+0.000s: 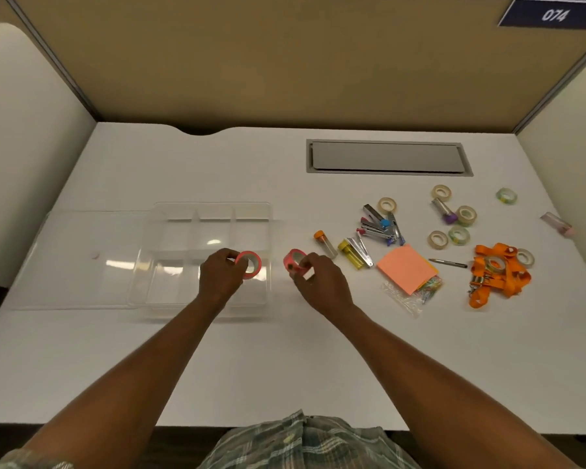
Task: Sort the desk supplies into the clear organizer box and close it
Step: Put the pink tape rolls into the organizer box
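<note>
Both hands are busy with pink tape. The left hand (222, 275) grips one pink tape roll (250, 264) in curled fingers, holding it over the near right part of the clear organizer box (270, 214). The right hand (318, 282) pinches a second pink roll (294, 259) just outside the box's right wall, above the white desk (285, 367). The two hands are close together but do not touch.

The box sits left of centre on the desk, open, with its dividers showing. Its clear lid (82, 262) lies flat to the left, right against the box; whether it is hinged there I cannot tell.

The other supplies lie to the right, well apart from the box:
- an orange-capped tube (325, 243)
- a yellow stapler (351, 254)
- a heap of small staplers (379, 225)
- an orange pad of sticky notes (405, 267), partly over a clear bag of paper clips (407, 296)
- a pencil (449, 264)
- a tangle of orange lanyards (501, 279)
- several pale tape rolls (437, 239)
- a purple-capped tube (444, 209)

A grey hatch (386, 157) is set into the desk at the back
</note>
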A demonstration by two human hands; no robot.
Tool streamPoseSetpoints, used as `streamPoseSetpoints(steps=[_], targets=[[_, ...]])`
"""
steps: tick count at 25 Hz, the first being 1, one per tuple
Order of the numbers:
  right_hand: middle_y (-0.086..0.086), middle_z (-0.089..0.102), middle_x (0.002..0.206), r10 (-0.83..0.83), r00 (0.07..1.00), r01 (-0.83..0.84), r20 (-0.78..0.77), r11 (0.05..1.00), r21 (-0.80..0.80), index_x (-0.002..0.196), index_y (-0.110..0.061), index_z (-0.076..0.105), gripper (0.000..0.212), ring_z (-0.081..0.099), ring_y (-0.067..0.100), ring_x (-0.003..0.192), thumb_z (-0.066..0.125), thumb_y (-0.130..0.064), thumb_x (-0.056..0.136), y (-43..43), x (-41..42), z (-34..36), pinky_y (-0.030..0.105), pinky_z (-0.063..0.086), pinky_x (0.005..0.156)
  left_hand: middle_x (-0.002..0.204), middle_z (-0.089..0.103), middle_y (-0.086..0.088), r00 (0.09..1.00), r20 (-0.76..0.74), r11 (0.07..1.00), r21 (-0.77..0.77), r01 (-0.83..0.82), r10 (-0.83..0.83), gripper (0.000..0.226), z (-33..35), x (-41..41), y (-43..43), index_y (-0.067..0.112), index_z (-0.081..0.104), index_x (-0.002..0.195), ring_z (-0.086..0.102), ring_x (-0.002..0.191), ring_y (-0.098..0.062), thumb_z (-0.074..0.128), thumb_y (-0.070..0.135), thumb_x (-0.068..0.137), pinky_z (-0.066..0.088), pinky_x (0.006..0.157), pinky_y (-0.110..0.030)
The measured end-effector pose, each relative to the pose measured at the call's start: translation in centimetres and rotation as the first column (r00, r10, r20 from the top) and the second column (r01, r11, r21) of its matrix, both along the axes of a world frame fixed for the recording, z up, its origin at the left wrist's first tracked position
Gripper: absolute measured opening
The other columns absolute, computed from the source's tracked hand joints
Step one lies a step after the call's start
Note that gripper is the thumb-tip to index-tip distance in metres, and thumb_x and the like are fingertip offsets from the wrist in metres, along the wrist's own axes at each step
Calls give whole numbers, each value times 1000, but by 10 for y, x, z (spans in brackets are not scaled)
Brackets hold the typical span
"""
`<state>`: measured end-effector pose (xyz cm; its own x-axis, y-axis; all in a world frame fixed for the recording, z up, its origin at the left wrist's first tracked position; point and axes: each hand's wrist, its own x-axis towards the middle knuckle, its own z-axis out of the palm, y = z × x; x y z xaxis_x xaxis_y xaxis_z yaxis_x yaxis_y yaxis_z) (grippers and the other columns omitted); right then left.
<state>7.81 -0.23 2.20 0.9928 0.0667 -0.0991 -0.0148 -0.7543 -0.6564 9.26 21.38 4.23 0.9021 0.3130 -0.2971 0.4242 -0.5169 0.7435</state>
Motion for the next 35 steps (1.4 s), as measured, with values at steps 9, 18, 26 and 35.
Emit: streamPoseSetpoints(steps=[9,18,26,35], targets=[[8,58,136,436,895,-360,98,832,-422,119,-13,62,26,61,31,94,55,-9,94,62,12,5,33,42,68,102,60,-11,960,-13,883,389,263,-281,24,-30,-10,14,8,70,106,65,85,-27,64,25,91,41,69,-26],[10,53,140,369,926,-325,84,888,-324,134,-23,55,45,63,34,99,54,-8,92,56,12,3,40,52,73,99,62,-8,966,37,894,390,220,-255,18,-31,-10,9,10,68,103,65,83,-25,60,20,90,45,68,-28],[3,56,137,244,967,-221,70,944,-243,132,-22,57,41,67,24,106,65,-25,92,17,-6,-7,33,59,77,73,51,7,889,117,803,495,333,-442,33,-30,-27,-33,19,54,78,50,64,-12,64,49,87,29,50,-22],[-2,52,139,243,970,-238,-8,943,-232,131,-26,57,37,65,18,104,61,-33,94,-46,-17,-7,28,51,78,103,60,-12,994,107,928,372,-14,-28,30,-30,-17,-54,10,55,113,64,91,-32,59,33,93,51,74,-39]])
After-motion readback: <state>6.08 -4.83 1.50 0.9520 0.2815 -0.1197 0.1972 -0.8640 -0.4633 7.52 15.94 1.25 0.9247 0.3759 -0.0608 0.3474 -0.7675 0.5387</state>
